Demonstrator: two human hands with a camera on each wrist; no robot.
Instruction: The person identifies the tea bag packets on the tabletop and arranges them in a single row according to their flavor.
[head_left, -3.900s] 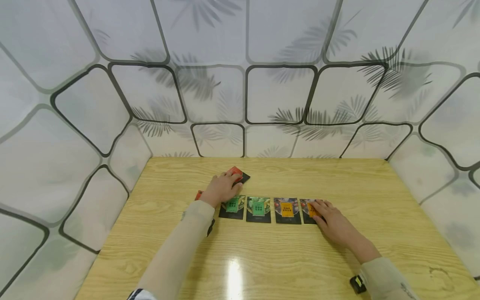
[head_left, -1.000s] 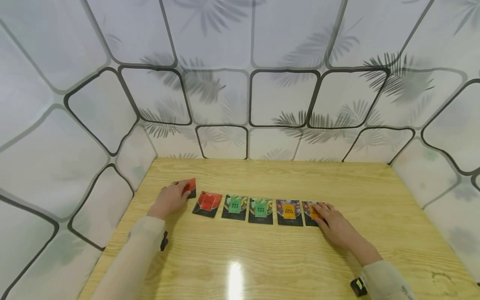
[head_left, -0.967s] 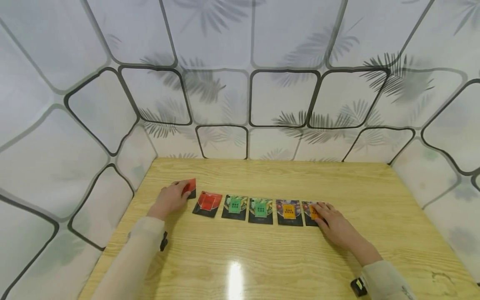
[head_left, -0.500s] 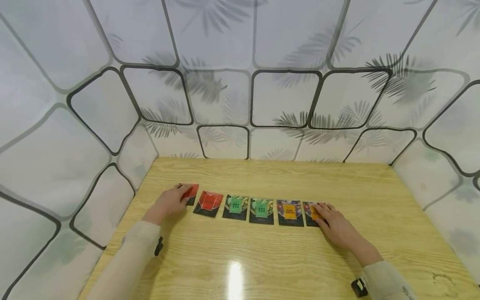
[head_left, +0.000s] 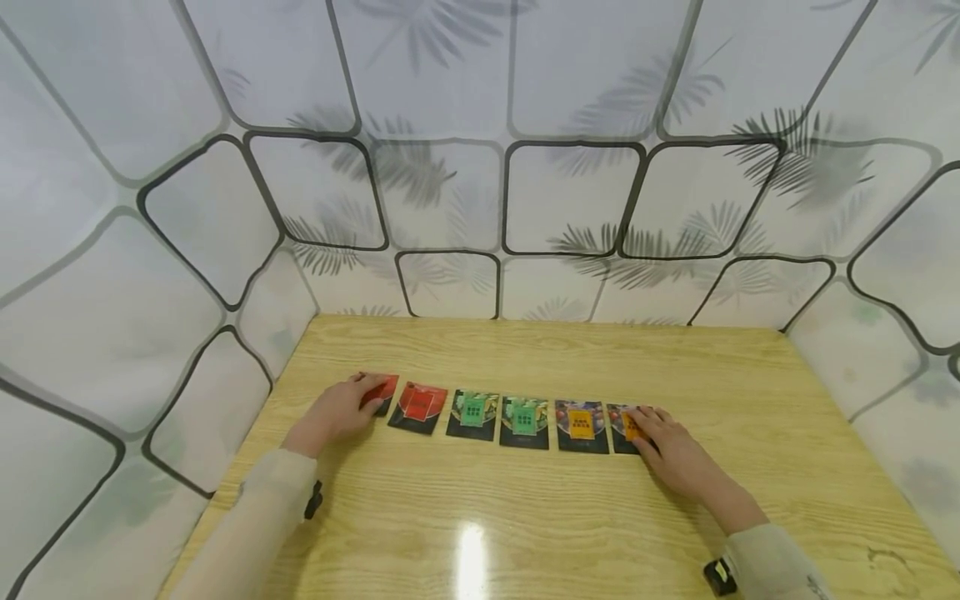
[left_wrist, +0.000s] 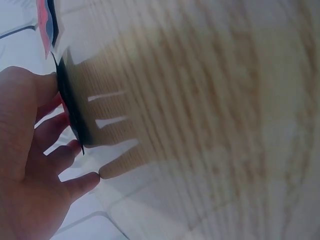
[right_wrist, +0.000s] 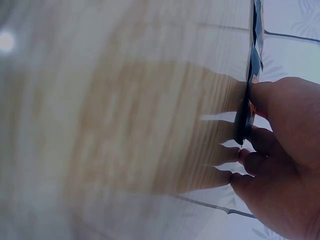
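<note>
My left hand (head_left: 341,410) grips the leftmost packet (head_left: 387,392), red and black, thumb at its near edge and fingers over its front. In the left wrist view this packet (left_wrist: 70,102) lies close along the tabletop, with the little finger stretched to the wood beside it. To its right lies another red packet (head_left: 417,407), turned slightly. My right hand (head_left: 677,452) rests on the rightmost packet (head_left: 618,427), dark with an orange label, hiding its right part. In the right wrist view its thumb and fingers lie along that packet (right_wrist: 245,112).
Between the hands lie two packets with green labels, the left one (head_left: 472,414) and the right one (head_left: 524,421), then one with an orange label (head_left: 581,425). All lie in a row on the wooden table (head_left: 540,517). Patterned fabric walls (head_left: 570,200) enclose the table's back and sides.
My left hand first carried the red packet from above the row to its left end, then drew it slightly nearer and laid it flatter beside the other red packet. The right hand stayed put.
</note>
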